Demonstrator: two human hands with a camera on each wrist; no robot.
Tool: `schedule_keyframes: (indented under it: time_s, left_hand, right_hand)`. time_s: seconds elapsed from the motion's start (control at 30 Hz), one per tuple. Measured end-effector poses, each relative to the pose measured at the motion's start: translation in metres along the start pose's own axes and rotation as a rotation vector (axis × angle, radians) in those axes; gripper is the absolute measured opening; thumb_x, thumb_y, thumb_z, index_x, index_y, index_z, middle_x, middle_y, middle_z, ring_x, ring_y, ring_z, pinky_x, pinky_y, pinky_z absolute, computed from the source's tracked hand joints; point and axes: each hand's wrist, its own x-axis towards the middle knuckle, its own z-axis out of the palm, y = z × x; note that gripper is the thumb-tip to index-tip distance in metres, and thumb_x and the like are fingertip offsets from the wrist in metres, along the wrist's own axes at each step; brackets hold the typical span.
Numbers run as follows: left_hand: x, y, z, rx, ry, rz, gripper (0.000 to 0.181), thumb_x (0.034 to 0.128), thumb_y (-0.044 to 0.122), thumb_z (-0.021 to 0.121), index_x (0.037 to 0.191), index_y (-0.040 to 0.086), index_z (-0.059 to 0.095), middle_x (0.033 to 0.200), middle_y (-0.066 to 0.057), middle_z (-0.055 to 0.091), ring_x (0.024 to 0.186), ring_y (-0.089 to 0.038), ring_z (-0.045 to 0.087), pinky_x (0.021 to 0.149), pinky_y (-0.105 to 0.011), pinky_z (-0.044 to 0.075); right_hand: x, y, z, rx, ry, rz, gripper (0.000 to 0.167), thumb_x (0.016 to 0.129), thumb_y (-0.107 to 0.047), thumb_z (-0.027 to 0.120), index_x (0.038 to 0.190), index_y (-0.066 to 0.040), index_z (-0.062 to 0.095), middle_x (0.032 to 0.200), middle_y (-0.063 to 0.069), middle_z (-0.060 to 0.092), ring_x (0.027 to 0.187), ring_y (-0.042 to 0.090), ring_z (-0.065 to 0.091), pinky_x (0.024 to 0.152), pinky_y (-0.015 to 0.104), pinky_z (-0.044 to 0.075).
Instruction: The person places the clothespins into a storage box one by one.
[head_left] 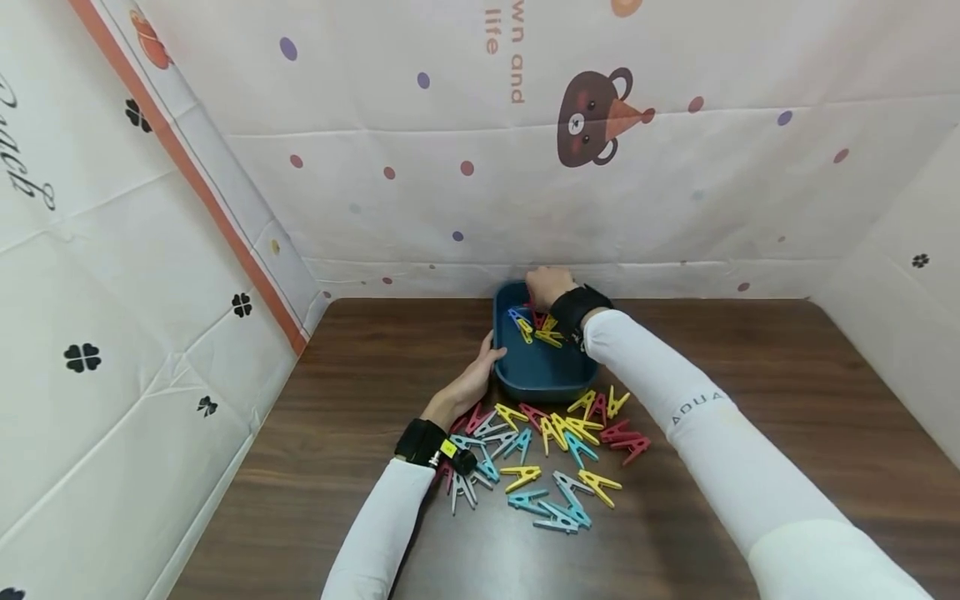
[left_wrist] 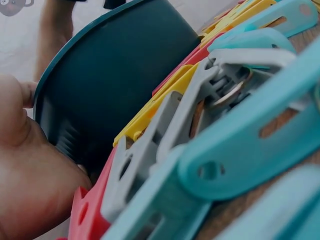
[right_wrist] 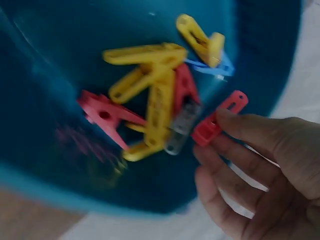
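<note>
In the head view my left hand [head_left: 468, 379] holds the near left side of a dark blue plastic basin [head_left: 543, 392], thumb at its rim. The left wrist view shows the palm beside the outer wall of the basin [left_wrist: 120, 55]. My right hand [head_left: 549, 285] reaches over the basin's far end. Between thumb and fingers it pinches a red clothespin [right_wrist: 220, 120], plain in the right wrist view. Inside the basin lie yellow clothespins [right_wrist: 160, 100], red ones, a grey one [right_wrist: 182, 125] and a blue one [right_wrist: 215, 67].
Many loose clothespins in yellow [head_left: 521, 477], light blue [head_left: 577, 450], grey [head_left: 463, 492] and red [head_left: 633, 446] lie on the brown wooden table [head_left: 720, 517] before the basin. A printed white cloth [head_left: 420, 200] hangs behind the table.
</note>
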Motion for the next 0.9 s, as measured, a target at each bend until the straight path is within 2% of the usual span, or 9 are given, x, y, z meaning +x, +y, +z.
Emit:
schedule_keyframes:
  time_s: [0.1,0.2,0.33,0.43,0.57,0.67,0.73,0.83,0.9]
  left_hand:
    - [-0.001,0.001,0.003,0.007,-0.009,0.007,0.069,0.1088,0.037,0.033,0.164,0.034,-0.008,0.172,-0.003,-0.018,0.158,-0.029,-0.020,0.125,-0.064,-0.004]
    - [-0.001,0.003,0.003,0.006,-0.008,0.001,0.070,0.1084,0.038,0.034,0.164,0.035,-0.009,0.172,-0.002,-0.018,0.158,-0.028,-0.020,0.125,-0.063,-0.004]
    - [-0.002,0.002,0.001,0.002,-0.001,-0.016,0.070,0.1085,0.039,0.035,0.164,0.035,-0.008,0.172,-0.001,-0.017,0.158,-0.026,-0.019,0.125,-0.062,-0.005]
    - [-0.001,0.000,-0.001,0.004,-0.001,-0.020,0.070,0.1088,0.039,0.035,0.164,0.035,-0.008,0.172,0.000,-0.016,0.158,-0.026,-0.019,0.125,-0.062,-0.004]
    - [0.000,0.000,0.000,0.001,0.004,-0.018,0.070,0.1090,0.039,0.035,0.164,0.035,-0.007,0.172,0.000,-0.017,0.158,-0.027,-0.018,0.125,-0.062,-0.004]
    - [0.000,0.001,0.000,0.001,0.012,-0.018,0.070,0.1091,0.039,0.035,0.164,0.035,-0.008,0.172,-0.001,-0.018,0.158,-0.027,-0.018,0.126,-0.061,-0.003]
    - [-0.001,0.001,0.000,0.002,0.015,-0.015,0.070,0.1092,0.038,0.036,0.164,0.034,-0.008,0.172,-0.001,-0.018,0.158,-0.027,-0.018,0.126,-0.061,-0.003]
    - [-0.002,0.001,0.001,-0.003,0.008,-0.008,0.070,0.1097,0.036,0.035,0.164,0.033,-0.009,0.172,-0.002,-0.019,0.159,-0.027,-0.017,0.126,-0.061,-0.002]
    - [-0.003,0.001,0.001,-0.008,-0.002,-0.002,0.070,0.1100,0.035,0.035,0.164,0.032,-0.009,0.172,-0.002,-0.019,0.159,-0.028,-0.017,0.126,-0.061,-0.001]
  right_hand:
    - [-0.007,0.000,0.008,-0.012,-0.014,0.018,0.016,0.100,-0.008,0.060,0.088,-0.003,0.070,0.096,0.017,0.072,0.081,0.029,0.068,0.067,0.041,0.052]
    - [-0.014,-0.003,0.009,-0.012,-0.008,0.015,0.015,0.101,-0.005,0.057,0.096,-0.001,0.070,0.099,0.019,0.072,0.087,0.033,0.070,0.072,0.044,0.055]
    - [-0.013,-0.004,0.010,0.030,-0.039,0.010,0.019,0.103,-0.006,0.054,0.091,-0.002,0.068,0.087,0.015,0.068,0.074,0.026,0.063,0.067,0.038,0.050]
    - [-0.010,-0.001,0.011,0.076,-0.059,-0.006,0.018,0.099,-0.005,0.059,0.084,-0.004,0.069,0.081,0.010,0.065,0.066,0.019,0.053,0.060,0.032,0.042]
    - [-0.021,0.002,-0.004,0.104,-0.017,-0.103,0.008,0.095,-0.004,0.067,0.090,-0.003,0.074,0.090,0.012,0.071,0.072,0.020,0.057,0.063,0.032,0.046]
    - [-0.044,-0.004,-0.027,0.092,0.039,-0.207,0.008,0.095,-0.008,0.069,0.098,-0.002,0.075,0.098,0.014,0.072,0.081,0.023,0.064,0.072,0.036,0.053]
    - [-0.068,-0.009,-0.044,0.071,0.073,-0.265,0.012,0.096,-0.012,0.070,0.104,-0.003,0.075,0.103,0.014,0.073,0.085,0.025,0.068,0.076,0.039,0.057]
    - [-0.113,-0.011,-0.061,0.015,0.137,-0.347,0.016,0.096,-0.016,0.071,0.108,-0.005,0.075,0.102,0.013,0.074,0.084,0.025,0.069,0.074,0.040,0.059]
    - [-0.144,-0.007,-0.065,-0.027,0.193,-0.394,0.014,0.095,-0.016,0.073,0.105,-0.007,0.075,0.097,0.012,0.074,0.079,0.023,0.068,0.068,0.037,0.058]
